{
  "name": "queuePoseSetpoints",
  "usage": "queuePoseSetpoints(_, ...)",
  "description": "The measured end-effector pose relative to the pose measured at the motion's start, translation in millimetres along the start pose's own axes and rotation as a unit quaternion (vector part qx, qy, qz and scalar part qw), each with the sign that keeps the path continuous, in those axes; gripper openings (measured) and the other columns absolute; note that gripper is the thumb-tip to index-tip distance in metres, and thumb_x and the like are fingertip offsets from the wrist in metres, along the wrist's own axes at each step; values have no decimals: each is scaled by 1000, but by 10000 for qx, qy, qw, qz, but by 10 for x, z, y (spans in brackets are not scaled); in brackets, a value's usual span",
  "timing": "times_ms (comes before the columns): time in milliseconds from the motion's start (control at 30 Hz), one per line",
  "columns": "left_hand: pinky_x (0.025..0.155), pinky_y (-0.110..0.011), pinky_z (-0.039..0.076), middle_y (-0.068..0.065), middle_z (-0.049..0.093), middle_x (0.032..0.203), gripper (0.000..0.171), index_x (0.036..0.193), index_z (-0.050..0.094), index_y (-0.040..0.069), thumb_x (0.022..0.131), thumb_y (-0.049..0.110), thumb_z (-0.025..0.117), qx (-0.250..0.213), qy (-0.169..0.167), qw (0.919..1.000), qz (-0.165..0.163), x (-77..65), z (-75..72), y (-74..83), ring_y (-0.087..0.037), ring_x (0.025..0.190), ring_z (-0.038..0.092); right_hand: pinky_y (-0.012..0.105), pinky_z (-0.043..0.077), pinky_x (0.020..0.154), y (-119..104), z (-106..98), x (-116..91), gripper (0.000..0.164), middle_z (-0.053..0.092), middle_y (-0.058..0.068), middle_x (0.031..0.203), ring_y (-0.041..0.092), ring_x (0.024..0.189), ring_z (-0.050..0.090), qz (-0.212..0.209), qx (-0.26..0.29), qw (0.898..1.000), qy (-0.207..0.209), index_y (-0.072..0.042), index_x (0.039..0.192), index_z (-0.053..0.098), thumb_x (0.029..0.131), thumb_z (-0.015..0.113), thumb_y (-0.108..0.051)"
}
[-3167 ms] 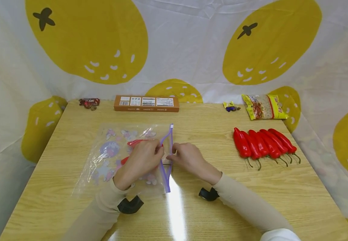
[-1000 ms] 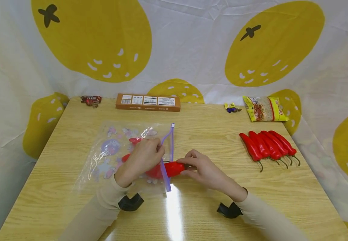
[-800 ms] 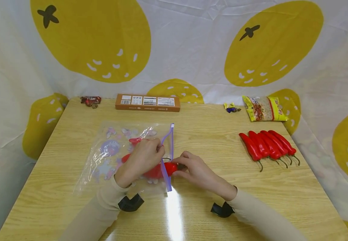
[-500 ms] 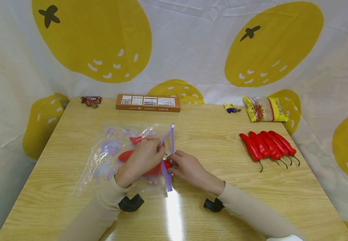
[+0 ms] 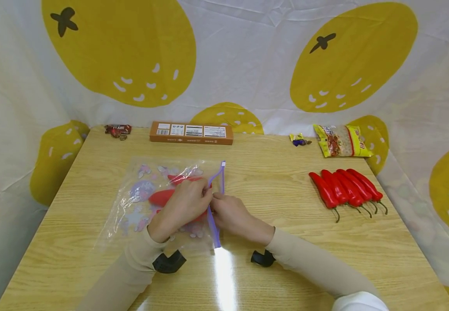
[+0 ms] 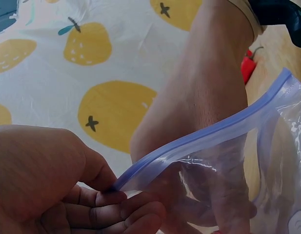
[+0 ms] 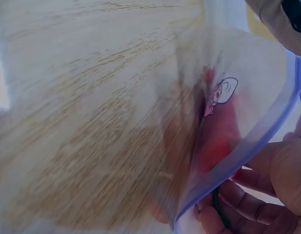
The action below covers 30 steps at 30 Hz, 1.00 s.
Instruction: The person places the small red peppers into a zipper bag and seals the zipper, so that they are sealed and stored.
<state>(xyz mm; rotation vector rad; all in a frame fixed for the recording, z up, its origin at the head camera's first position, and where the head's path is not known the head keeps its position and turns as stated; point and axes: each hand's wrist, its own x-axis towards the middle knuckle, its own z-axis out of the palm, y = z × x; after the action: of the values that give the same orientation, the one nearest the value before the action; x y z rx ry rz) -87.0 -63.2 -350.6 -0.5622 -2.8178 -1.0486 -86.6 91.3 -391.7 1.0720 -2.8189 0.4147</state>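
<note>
Holding bag: left grip [image 5: 181, 205] has thumb and index pinched on the zip [image 5: 214, 233], other fingers loosely bent; bag [image 5: 140, 192] lies on table [image 5: 271, 172], left of centre, mouth facing right edge.
Held pepper: right grip [image 5: 234, 216] is in at the mouth, fingers curled about the stem [image 7: 217, 210]; held pepper [image 7: 217, 151] shows red through the film, body inside the bag, stem end about at the zip.
Bagged peppers: more red [image 5: 160, 197] under film, partly behind left grip; count unclear.
Loose peppers: row [image 5: 349, 188] toward right edge, side by side, stems toward near edge.
Far edge: box [image 5: 191, 133] left of centre, blue candy [image 5: 300, 141] right of centre.
Far corners: red candy [image 5: 118, 129] by the left, snack pack [image 5: 342, 140] by the right.
Zip risk: pinch is only at one spot; if it slips, mouth could sag onto right grip.
Stem risk: hooked stem may catch the zip, or drag the pepper back when fingers let go.
Slide risk: thin film, smooth table; a hard push could shift the bag toward left edge.
Crowding risk: peppers bunched near the mouth may block later ones, likely if not pushed deep.
</note>
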Motion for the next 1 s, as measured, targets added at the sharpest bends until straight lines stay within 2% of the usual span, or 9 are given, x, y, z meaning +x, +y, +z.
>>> queuePoseSetpoints(200,43,-24,29,1,39,55,18,64,47,11,81,10,54,66,-31,10000,-64,-1,-6,1,-11,48,35,23,39,46,-1,3,-4,11,52,-6,70,9,55,47,113,13,9999,-30,-15,86,61,80,65,-24)
queuePoseSetpoints(367,44,-24,30,1,41,55,17,64,49,10,80,9,53,136,36,9999,-2,0,-16,4,-11,48,37,23,46,56,79,-86,-88,24,61,-4,79,9,68,58,93,186,9997,148,-15,96,64,78,70,-29)
queuePoseSetpoints(500,42,-23,30,1,40,55,18,63,47,10,81,9,52,91,78,9999,-11,0,-17,-4,-10,46,37,24,48,60,266,-223,-238,28,63,-1,85,11,75,61,227,211,9984,468,-12,98,65,77,72,-29)
queuePoseSetpoints(633,40,-23,29,2,39,54,20,62,46,12,81,10,51,44,84,9999,-105,0,-16,-4,-9,44,36,29,49,59,591,-407,-480,26,65,4,86,17,75,62,842,37,9929,840,-9,99,66,80,70,-26)
queuePoseSetpoints(767,40,-24,29,2,39,54,20,62,45,12,81,11,50,74,67,9998,-169,-1,-22,2,-9,44,35,37,47,54,1061,-587,-804,24,63,9,86,25,73,60,1579,-563,9781,1230,-7,99,66,80,68,-21)
queuePoseSetpoints(867,40,-25,29,2,39,54,20,62,46,13,81,11,50,84,62,9998,-190,-3,-24,1,-10,44,35,43,44,49,1430,-686,-1075,26,59,15,85,32,69,56,2130,-1156,9596,1432,-3,99,64,79,66,-18)
queuePoseSetpoints(1000,39,-25,29,2,40,53,19,62,47,13,81,11,50,82,39,9997,-218,-6,-19,-7,-10,43,36,50,39,46,1782,-771,-1376,30,52,25,83,43,68,50,2855,-1703,9341,1305,4,97,59,77,66,-17)
